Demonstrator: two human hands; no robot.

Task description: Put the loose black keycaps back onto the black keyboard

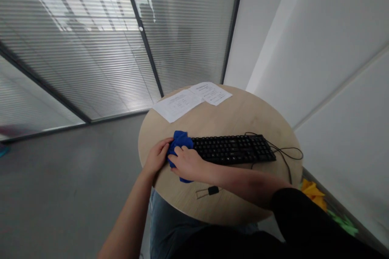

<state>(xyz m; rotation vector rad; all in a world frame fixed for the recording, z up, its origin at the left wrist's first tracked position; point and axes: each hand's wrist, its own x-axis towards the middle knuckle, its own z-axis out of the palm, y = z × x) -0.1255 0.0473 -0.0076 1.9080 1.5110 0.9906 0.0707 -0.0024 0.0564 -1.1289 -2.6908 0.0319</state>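
A black keyboard (234,148) lies on the round wooden table, its left end hidden under a crumpled blue cloth (180,139). My right hand (188,164) presses on this cloth with bent fingers that grip its folds. At the keyboard's left end, my left hand (157,156) curls its fingers against the edge, touching the side of the cloth. Close to my right forearm, on the near side of the table, lies a small tool (213,190) with a black block and a thin wire loop.
Two printed sheets, a left one (179,105) and a right one (211,93), lie at the table's (249,113) far edge. The keyboard's cable (288,154) loops on the right. Yellow cloth (313,193) and green material (343,222) are low beside the wall. A blind-covered glass partition (100,68) stands behind.
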